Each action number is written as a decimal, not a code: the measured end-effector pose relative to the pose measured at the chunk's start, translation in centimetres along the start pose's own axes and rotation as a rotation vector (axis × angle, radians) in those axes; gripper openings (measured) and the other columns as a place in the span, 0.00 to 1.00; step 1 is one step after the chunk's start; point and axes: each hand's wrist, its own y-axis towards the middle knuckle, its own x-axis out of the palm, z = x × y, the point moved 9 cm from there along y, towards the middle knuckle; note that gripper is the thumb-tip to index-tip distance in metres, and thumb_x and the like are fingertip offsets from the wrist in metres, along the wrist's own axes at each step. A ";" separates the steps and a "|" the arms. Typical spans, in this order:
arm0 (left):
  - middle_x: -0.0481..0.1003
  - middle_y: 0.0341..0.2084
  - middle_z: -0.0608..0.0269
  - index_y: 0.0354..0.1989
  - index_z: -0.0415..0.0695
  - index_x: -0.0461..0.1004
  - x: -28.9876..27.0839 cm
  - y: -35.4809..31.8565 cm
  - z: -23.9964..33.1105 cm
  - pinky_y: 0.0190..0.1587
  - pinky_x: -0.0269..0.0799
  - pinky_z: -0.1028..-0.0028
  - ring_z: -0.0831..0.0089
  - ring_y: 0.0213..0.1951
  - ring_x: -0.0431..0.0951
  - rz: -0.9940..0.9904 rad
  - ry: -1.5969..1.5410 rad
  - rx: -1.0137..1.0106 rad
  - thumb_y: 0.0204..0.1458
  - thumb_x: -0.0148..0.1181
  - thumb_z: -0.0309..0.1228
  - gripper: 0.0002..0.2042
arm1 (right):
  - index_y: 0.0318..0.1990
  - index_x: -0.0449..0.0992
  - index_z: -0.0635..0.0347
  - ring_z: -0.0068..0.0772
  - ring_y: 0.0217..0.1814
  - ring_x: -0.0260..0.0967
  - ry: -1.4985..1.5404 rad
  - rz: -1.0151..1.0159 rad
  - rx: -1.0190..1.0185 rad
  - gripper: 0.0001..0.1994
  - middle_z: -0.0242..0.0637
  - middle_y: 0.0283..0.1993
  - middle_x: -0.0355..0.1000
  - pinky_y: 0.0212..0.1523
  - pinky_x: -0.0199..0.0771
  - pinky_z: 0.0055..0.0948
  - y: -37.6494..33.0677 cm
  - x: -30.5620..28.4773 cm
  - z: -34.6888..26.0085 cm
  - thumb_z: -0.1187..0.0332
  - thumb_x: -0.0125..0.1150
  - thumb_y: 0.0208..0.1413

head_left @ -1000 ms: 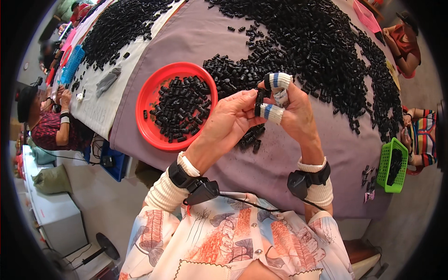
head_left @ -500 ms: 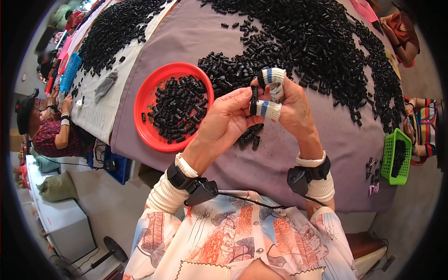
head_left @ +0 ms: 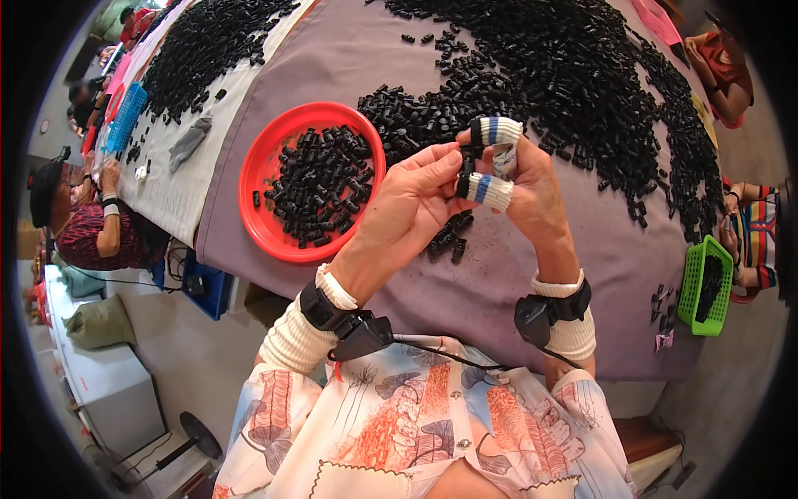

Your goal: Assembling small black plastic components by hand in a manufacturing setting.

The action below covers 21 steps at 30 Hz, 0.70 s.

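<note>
Many small black pieces lie in a broad heap (head_left: 565, 83) on the far and right side of the purple-grey tablecloth (head_left: 399, 291), so I judge that far more is left than done. In front of me, above the cloth, I have one black piece (head_left: 467, 158), though my fingers hide too much of it to tell whether it is single or joined to another. My left hand (head_left: 411, 195) pinches it with thumb and fingertips from the left; my right hand (head_left: 536, 187), its thumb and forefinger wrapped in striped finger bands (head_left: 490, 191), grips it from the right. This piece looks unfinished to me, since both hands are on it. To my left stands a round red tray (head_left: 260, 170) with a loose load of similar pieces (head_left: 320, 183), perhaps the finished share, but I cannot tell them from those in the heap. A small cluster (head_left: 449, 237) lies on the near side of my hands, and a green basket (head_left: 689, 291) at the right edge holds more black things.
</note>
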 end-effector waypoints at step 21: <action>0.73 0.31 0.65 0.44 0.38 0.70 -1.0 -0.1 0.6 0.40 0.72 0.73 0.80 0.32 0.72 0.004 -0.054 0.006 0.55 0.51 0.27 0.10 | 0.43 0.71 0.61 0.12 0.29 0.61 -0.075 0.011 0.022 0.20 0.26 0.34 0.69 0.31 0.67 0.16 0.1 0.0 -0.7 0.72 0.69 0.38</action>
